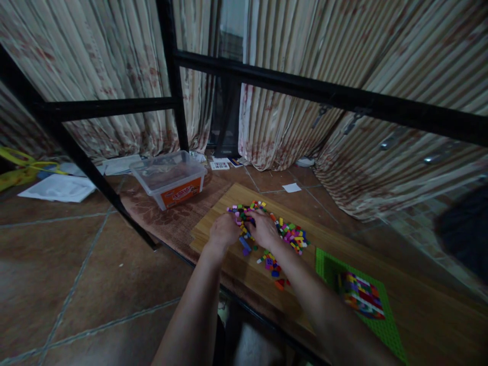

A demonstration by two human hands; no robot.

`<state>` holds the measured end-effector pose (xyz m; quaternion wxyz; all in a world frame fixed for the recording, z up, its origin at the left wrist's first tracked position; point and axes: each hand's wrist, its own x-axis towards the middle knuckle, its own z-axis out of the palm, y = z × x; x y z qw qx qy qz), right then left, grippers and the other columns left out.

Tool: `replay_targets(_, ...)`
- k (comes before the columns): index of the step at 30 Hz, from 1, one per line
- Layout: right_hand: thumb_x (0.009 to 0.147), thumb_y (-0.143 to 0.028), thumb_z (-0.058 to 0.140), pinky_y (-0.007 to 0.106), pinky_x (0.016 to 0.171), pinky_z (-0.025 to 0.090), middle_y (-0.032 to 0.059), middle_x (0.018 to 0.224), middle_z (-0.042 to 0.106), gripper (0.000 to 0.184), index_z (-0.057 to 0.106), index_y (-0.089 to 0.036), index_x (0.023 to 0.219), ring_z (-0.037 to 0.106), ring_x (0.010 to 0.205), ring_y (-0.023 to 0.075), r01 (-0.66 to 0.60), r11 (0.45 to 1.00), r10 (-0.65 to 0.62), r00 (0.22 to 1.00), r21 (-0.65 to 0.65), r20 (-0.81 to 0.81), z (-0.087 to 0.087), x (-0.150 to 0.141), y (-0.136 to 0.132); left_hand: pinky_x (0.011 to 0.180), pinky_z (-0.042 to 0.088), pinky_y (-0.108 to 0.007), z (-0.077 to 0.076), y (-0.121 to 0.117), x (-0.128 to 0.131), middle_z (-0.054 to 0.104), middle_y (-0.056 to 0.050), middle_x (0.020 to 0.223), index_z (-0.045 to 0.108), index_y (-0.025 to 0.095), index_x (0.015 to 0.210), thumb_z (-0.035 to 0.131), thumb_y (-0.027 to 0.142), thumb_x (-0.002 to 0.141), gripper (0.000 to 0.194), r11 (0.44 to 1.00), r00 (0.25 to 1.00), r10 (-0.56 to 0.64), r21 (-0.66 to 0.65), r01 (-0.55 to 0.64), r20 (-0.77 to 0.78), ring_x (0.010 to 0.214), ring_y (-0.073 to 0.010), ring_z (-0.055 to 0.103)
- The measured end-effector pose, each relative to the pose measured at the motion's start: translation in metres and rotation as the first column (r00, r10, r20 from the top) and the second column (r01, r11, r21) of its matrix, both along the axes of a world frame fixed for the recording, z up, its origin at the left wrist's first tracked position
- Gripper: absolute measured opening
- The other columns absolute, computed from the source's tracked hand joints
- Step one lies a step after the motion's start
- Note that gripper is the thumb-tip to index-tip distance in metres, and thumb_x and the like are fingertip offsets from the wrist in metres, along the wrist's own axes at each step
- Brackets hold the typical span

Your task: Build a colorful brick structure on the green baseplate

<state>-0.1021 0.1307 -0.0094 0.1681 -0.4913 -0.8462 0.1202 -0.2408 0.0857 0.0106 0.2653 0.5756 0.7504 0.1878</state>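
Note:
Many small coloured toy bricks (pixel 293 236) lie loose in a spread pile on a wooden board (pixel 217 254). At the pile's left side is my left hand (pixel 224 230), its fingers curled in by pink and yellow bricks; whatever they hold is hidden. My right hand (pixel 264 229) reaches into the middle of the pile, fingers stretched and apart, touching the bricks. Farther right on the board, a green baseplate (pixel 385 290) carries a low block of joined multicoloured bricks (pixel 362 295). Neither hand is near it.
A clear plastic box (pixel 168 178) with an orange label stands behind the board, on a brown patterned cloth (pixel 152 216). Black frame bars (pixel 305 86) cross above and at the left. Papers (pixel 57 188) lie on the tiled floor before striped curtains (pixel 285 122).

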Motion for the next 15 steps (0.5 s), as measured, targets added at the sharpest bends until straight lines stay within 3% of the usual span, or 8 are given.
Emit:
replay_targets(6, 0.084, -0.016, 0.055, 0.031, 0.087, 0.045, 0.0073, 0.103, 0.066, 0.029, 0.067, -0.020, 0.110, 0.063, 0.090, 0.0196, 0.061, 0.997, -0.060, 0.998, -0.037, 0.029, 0.000, 0.014, -0.007, 0.082, 0.047, -0.030, -0.001, 0.001, 0.001, 0.070, -0.015, 0.108, 0.068, 0.018, 0.103, 0.047, 0.029, 0.085, 0.030, 1.000, 1.000, -0.005, -0.012, 0.005, -0.013, 0.104, -0.0253, 0.065)
replay_targets(15, 0.083, -0.009, 0.049, 0.032, 0.093, 0.044, 0.0086, 0.113, 0.066, 0.038, 0.061, -0.019, 0.118, 0.061, 0.103, 0.0210, 0.060, 0.998, -0.060, 0.998, 0.029, 0.002, 0.000, 0.036, -0.022, 0.084, 0.047, -0.034, 0.008, -0.002, 0.006, 0.070, -0.017, 0.109, 0.066, 0.019, 0.110, 0.047, 0.029, 0.085, 0.033, 1.000, 1.000, 0.026, 0.008, -0.026, -0.017, 0.106, -0.0287, 0.064)
